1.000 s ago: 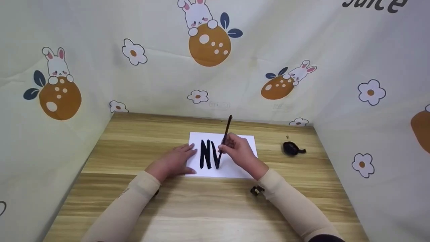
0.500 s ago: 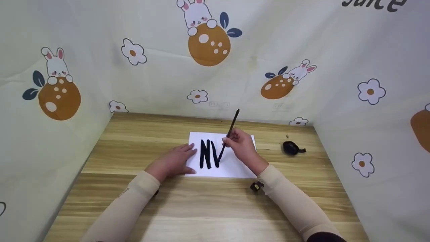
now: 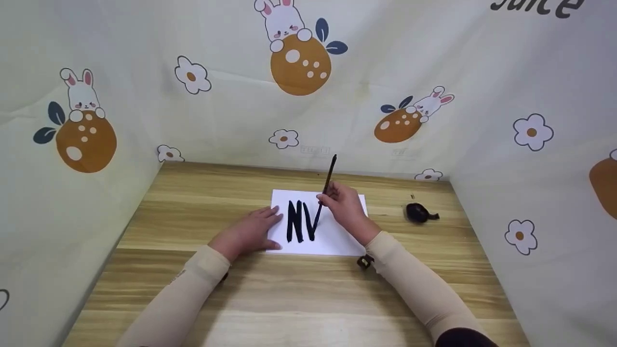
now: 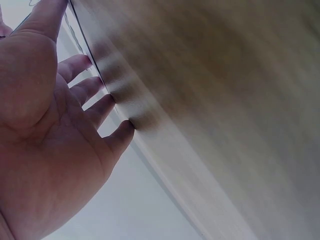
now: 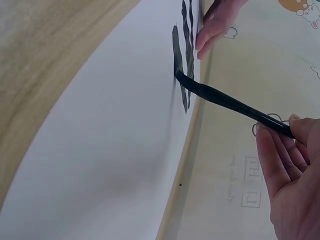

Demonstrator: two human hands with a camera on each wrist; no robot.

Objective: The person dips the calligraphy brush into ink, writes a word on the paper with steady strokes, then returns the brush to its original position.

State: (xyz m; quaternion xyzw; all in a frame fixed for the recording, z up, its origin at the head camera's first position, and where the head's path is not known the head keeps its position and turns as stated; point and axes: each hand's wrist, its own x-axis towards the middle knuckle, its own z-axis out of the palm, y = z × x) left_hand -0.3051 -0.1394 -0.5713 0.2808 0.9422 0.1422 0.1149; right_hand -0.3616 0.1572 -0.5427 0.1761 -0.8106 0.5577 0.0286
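In the head view my right hand [image 3: 348, 206] pinches a dark writing brush [image 3: 331, 171] by its handle, the top end leaning slightly right. The brush's black tip [image 5: 180, 75] is on an inked stroke in the right wrist view. A white sheet of paper [image 3: 340, 241] carries thick black strokes [image 3: 295, 221] that look like an N, with a V shape right of it. My left hand [image 3: 248, 232] rests on the sheet's left edge, fingers spread and holding nothing. In the left wrist view the left fingers [image 4: 120, 137] reach along the surface.
On the wooden table [image 3: 289, 299], right of the paper, sits a small rounded black object [image 3: 417, 212] with a short stub. A pale printed cloth [image 3: 231, 111] stands around the table's back and sides. A small black item [image 3: 365, 261] shows at my right wrist.
My right hand has moved away from me with the brush. The brush tip has gone up and slightly right, lengthening the V's right stroke. The left hand has stayed in place.
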